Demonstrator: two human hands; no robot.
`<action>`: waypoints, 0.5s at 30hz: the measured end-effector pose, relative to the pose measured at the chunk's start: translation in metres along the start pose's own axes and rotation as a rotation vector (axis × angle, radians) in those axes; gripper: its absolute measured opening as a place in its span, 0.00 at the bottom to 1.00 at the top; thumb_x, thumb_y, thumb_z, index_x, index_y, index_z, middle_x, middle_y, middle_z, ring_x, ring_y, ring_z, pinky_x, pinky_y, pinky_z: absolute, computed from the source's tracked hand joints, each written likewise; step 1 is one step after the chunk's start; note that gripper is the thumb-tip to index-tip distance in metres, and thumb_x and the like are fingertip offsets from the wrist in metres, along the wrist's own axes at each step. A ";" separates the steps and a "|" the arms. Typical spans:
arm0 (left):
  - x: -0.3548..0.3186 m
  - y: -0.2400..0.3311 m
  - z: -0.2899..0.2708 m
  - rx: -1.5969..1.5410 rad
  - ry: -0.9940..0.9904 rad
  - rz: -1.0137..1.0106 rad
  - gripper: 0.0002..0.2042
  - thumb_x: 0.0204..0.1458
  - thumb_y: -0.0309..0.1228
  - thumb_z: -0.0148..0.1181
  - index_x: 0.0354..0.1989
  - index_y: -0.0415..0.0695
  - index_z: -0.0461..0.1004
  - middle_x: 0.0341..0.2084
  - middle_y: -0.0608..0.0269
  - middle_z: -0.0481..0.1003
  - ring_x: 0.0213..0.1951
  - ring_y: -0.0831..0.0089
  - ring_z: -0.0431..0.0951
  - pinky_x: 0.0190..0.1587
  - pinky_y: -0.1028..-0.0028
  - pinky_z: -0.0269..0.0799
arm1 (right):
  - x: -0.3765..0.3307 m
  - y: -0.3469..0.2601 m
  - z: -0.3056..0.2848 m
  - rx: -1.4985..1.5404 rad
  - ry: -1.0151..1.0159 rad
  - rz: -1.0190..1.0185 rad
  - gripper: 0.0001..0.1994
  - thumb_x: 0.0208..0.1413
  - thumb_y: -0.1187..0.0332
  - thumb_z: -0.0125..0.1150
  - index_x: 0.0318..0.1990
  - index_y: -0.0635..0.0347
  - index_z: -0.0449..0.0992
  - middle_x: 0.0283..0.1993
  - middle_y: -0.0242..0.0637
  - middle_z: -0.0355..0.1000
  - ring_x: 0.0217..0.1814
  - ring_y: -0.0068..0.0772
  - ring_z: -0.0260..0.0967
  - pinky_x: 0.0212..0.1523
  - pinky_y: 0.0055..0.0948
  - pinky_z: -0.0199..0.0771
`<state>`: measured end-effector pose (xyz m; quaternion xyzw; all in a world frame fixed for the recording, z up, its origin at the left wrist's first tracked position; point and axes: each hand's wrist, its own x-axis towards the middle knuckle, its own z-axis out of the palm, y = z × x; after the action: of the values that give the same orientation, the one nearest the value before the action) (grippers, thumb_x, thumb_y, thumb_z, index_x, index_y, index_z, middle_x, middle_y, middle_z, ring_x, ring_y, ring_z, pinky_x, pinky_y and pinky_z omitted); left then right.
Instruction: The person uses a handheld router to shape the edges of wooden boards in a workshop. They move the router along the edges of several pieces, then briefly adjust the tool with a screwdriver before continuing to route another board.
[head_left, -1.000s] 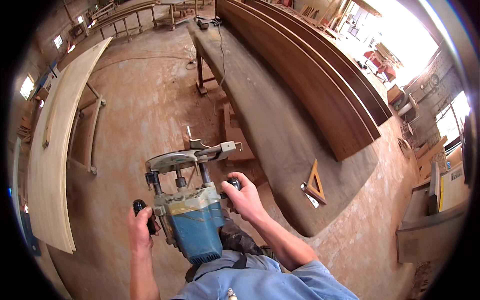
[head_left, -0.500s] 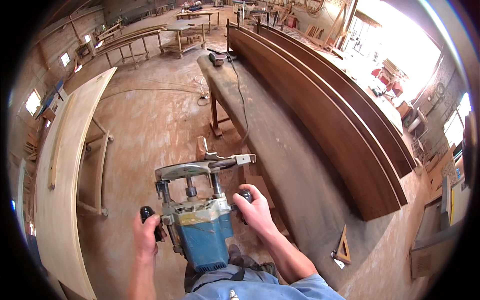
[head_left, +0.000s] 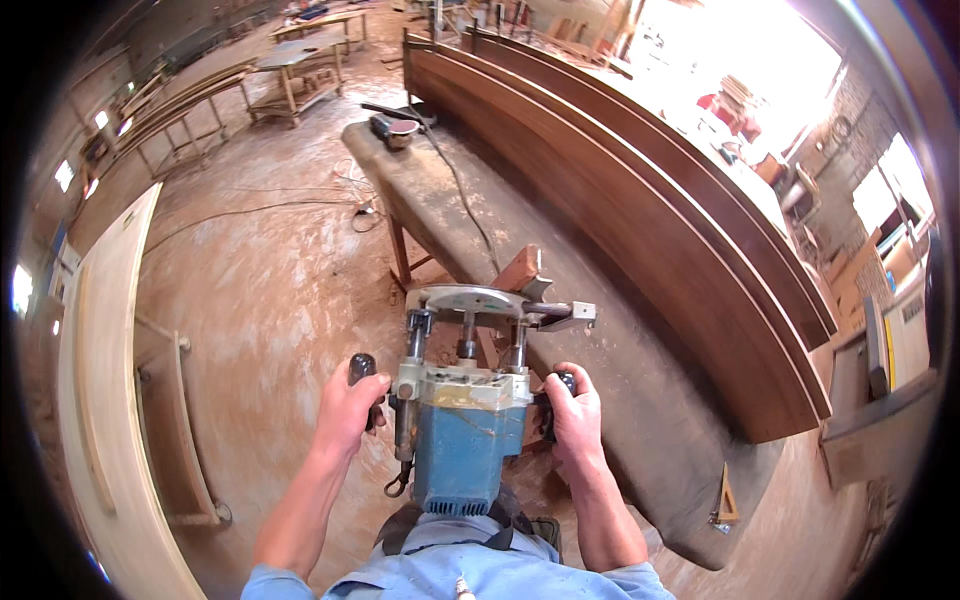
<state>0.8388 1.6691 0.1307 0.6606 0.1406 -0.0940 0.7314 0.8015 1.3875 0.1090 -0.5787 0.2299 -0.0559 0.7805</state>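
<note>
Between both hands I carry a blue plunge router (head_left: 458, 450), its round metal base turned away from me and its motor housing close to my body. My left hand (head_left: 348, 405) is wrapped round one black knob handle. The fingers of my right hand (head_left: 575, 410) close on the other knob. A guide arm with a pale block (head_left: 580, 314) sticks out to the right of the base, over the edge of the dark worktable (head_left: 620, 420). Just beyond the base shows a reddish-brown wooden piece (head_left: 520, 268), partly hidden by it.
Long dark brown boards (head_left: 620, 220) stand on edge along the worktable. A sander (head_left: 395, 132) with a cord lies at its far end, a wooden set square (head_left: 728, 497) at its near end. To the left, a long pale panel (head_left: 110, 350) rests on a wheeled stand (head_left: 175, 430).
The router, with both hands on it, has moved right and levelled out, and its base is now nearer the worktable. The view has turned, so the surroundings have shifted.
</note>
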 end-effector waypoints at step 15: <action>0.494 0.041 0.221 0.250 -0.458 -0.109 0.10 0.50 0.36 0.59 0.32 0.43 0.69 0.21 0.65 0.69 0.17 0.76 0.70 0.16 0.74 0.66 | 0.390 -0.021 0.021 0.157 0.480 0.047 0.16 0.59 0.67 0.62 0.51 0.61 0.66 0.25 0.31 0.68 0.15 0.20 0.63 0.12 0.21 0.64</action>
<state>1.3355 1.4785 0.0262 0.6986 -0.0059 -0.2972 0.6508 1.1603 1.2609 0.0188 -0.4810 0.4170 -0.1910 0.7472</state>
